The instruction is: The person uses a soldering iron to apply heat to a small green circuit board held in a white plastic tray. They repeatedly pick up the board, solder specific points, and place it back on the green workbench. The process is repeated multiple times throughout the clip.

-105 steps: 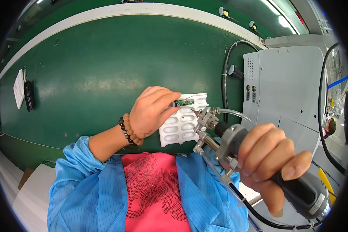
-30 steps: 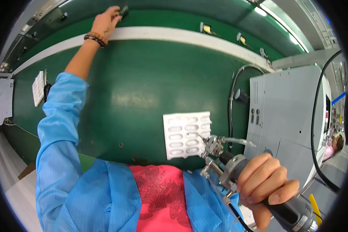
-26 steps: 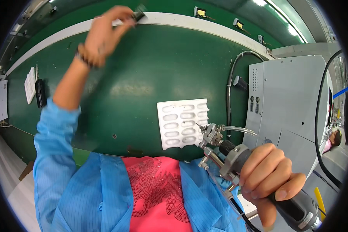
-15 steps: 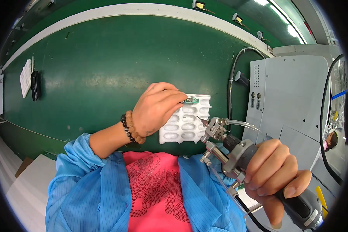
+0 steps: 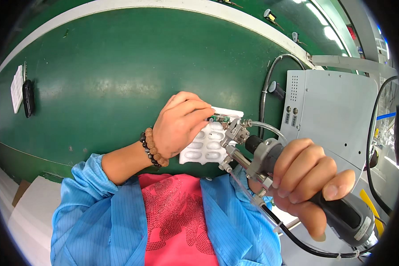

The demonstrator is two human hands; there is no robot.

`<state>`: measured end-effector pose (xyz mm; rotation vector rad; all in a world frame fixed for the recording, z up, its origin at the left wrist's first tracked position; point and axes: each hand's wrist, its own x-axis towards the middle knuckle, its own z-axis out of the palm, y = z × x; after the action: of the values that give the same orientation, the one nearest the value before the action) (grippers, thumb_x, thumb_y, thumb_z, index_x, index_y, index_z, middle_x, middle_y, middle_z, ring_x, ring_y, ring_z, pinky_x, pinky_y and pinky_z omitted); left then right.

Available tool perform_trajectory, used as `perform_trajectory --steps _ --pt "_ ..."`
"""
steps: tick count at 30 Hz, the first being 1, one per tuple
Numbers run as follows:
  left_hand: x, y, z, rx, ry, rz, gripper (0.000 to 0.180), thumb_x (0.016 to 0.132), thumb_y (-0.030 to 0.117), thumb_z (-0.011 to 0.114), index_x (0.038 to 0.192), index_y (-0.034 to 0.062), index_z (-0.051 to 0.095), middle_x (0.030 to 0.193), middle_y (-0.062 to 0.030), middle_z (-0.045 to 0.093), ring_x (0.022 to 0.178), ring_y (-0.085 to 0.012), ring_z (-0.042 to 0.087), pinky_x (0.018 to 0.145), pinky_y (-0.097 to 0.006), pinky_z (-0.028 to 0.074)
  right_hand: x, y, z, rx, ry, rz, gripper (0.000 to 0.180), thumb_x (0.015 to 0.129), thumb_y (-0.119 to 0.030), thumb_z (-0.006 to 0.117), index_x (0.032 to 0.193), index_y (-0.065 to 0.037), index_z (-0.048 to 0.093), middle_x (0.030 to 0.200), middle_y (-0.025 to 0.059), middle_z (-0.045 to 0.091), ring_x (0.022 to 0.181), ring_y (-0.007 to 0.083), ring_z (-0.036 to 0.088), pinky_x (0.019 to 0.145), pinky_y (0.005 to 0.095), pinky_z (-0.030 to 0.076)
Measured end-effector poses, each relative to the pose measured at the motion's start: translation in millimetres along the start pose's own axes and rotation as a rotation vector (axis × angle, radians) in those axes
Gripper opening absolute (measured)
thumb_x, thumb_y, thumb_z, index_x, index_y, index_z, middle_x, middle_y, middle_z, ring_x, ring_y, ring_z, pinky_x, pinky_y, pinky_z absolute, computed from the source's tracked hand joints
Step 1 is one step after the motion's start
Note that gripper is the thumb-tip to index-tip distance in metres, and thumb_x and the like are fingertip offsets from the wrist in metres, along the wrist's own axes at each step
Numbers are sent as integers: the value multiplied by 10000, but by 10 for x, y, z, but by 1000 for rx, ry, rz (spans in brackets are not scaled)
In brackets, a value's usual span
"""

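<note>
Between the fingertips of my left hand (image 5: 180, 120) is one end of a small green circuit board (image 5: 221, 119), held along the far edge of a white molded tray (image 5: 203, 158) with oval pockets. My right hand (image 5: 309, 184) is wrapped round the dark grey grip of a dispensing gun (image 5: 267, 155) with a metal valve head and clear hoses. The gun points up and to the left. Its nozzle end is at the right part of the board, but I cannot tell whether it touches. My left fingers cover the board's left end.
A grey metal cabinet (image 5: 328, 111) stands at the right, with a thick black cable (image 5: 264, 95) curving beside it. On the green table (image 5: 115, 57), far left, lie a white tray (image 5: 17, 89) and a black case (image 5: 28, 98). A white raised edge (image 5: 133, 13) runs along the back.
My right hand has brought the gun up and left, so its nozzle moved from over the tray pockets to the circuit board. My left hand still holds the board.
</note>
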<state>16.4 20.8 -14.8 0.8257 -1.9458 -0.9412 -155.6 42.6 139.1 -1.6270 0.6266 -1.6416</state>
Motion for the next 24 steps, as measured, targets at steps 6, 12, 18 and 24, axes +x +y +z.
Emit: perform_trajectory --steps 6,12,18,24 --pt "29 -21 -67 -55 -23 -80 349 672 24 801 1010 40 714 1011 -78 697 985 -274 622 846 -378 517 117 90 62 -14 -30 20 516 873 -495 695 1118 -89 490 702 -12 550 533 85 549 452 209 439" --pt "66 -18 -155 -59 -52 -95 363 661 19 804 1012 40 715 1003 -74 695 984 -271 619 850 -377 512 121 151 130 36 37 13 508 878 -489 694 1117 -89 492 696 -14 544 529 90 539 446 214 429" --pt "64 -26 -210 -67 -53 -98 366 656 18 804 1011 39 715 1008 -72 690 973 -269 617 843 -378 509 169 178 207 19 50 17 499 880 -486 694 1110 -90 494 680 -17 537 528 90 536 444 216 428" --pt "83 -24 -220 -69 -55 -100 358 657 15 801 1004 30 715 979 -78 692 963 -270 617 833 -377 508 253 220 237 -37 -28 62 415 899 -428 691 1044 -107 473 678 -16 542 528 91 541 451 217 434"
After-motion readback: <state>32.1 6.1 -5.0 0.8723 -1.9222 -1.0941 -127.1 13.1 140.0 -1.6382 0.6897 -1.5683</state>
